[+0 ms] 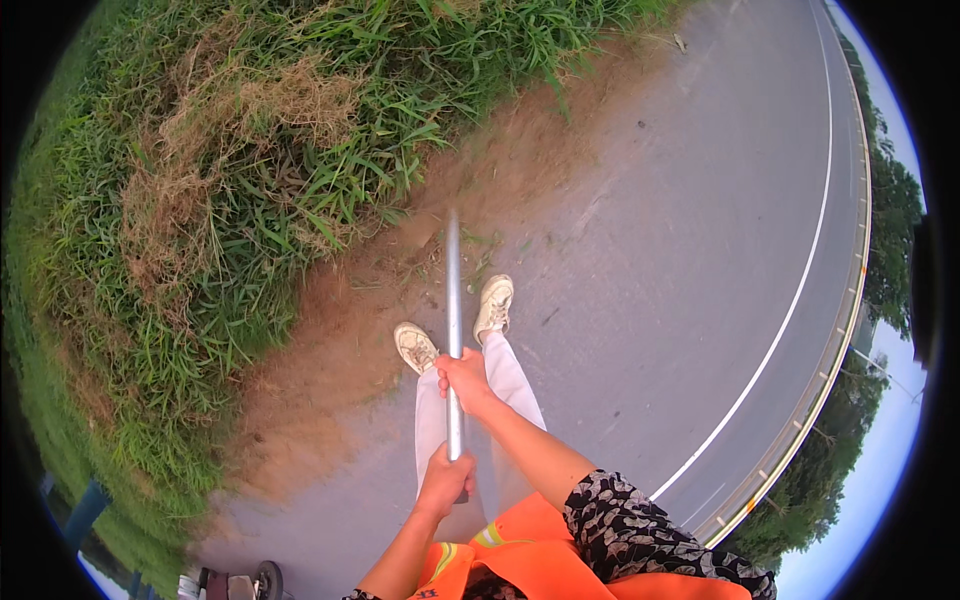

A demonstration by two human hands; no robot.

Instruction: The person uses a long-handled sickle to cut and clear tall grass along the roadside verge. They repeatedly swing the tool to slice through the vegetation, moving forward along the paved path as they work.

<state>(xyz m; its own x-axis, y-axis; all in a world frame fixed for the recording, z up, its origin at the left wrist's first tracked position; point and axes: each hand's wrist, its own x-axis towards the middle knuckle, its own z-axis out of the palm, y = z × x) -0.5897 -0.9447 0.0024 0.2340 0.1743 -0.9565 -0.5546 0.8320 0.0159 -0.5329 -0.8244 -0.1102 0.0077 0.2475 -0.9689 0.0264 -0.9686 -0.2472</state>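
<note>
A silvery metal pole [454, 292] runs away from my body, between my two shoes. My left hand [445, 480] is closed around its near end, low in front of my lap. Higher up, my right hand [466, 379] grips the same pole with the fingers wrapped around it. The pole's far end reaches the strip of reddish-brown soil [330, 307] at the pavement's edge. Whatever head it carries there is blurred and cannot be made out. Small bits of cut grass [480, 244] lie on the ground close to that end.
Thick green grass with dry brown clumps [292, 105] borders the soil on the left. Grey asphalt [637, 247] spreads to the right, with a white line [791, 315] and a guardrail [847, 322] beyond. A wheeled vehicle [247, 585], partly cut off, stands at bottom left.
</note>
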